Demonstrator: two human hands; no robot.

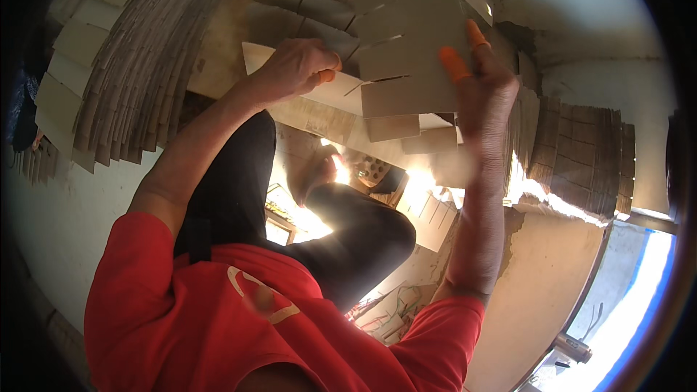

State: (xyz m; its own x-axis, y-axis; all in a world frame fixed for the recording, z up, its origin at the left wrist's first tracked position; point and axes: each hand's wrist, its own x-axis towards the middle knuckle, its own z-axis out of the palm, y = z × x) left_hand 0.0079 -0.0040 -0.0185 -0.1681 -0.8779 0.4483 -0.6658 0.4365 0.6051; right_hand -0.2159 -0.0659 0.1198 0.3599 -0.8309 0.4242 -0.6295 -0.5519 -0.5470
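My left hand [299, 71] is closed, its orange-covered fingertips pinching the upper edge of a pale cardboard strip [345, 93]. To its right, my right hand [488, 91] grips the right side of a wide slotted cardboard sheet [414, 36]; two of its fingers wear orange finger covers. Several slits run in from the sheet's left edge, and its lowest slit meets the right end of the strip. Behind the sheet, my right hand's remaining fingers are hidden. Slotted cardboard rows [301, 0] lie just beyond my left hand.
A tall stack of cardboard strips [149, 51] stands at left, with paler pieces [76, 47] beside it. More bundled slotted cardboard [577, 152] is at right. Smaller slotted pieces [428, 218] lie below the work surface, near my bent knee. A metal cylinder [573, 347] sits at lower right.
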